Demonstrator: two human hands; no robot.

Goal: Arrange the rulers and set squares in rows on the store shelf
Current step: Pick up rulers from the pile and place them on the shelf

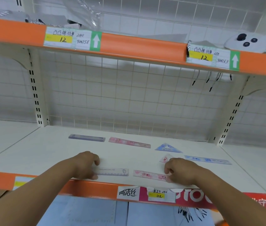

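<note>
So: both hands are at the front of the shelf (31, 152), one ruler each. The left hand (86, 165) has its fingers curled over the left end of the clear ruler (112, 172), with the thumb at its near edge. The right hand (182, 170) pinches the right end of the pink ruler (150, 175) the same way. The two rulers lie flat, end to end between the hands, with a small gap, just behind the orange strip (96, 186). Beyond the hands are the purple ruler (86, 138), the far pink ruler (129, 142) and the blue set square (168, 147). The pink set square (165, 158) lies just past the right fingers, and the blue ruler (208, 159) is out to the right of that hand. My read on handling: thin plastic, very light, stiff along the length but bendy if levered from one end. It should be slick on the painted shelf, so sliding beats lifting. Lying flat there's little edge to grab: press on top and push, or tip one long edge up with a fingernail and pinch mid-length. Set squares: take them at a corner or the cut-out. Risk: a nudge toward the strip could send one off the front.
</note>
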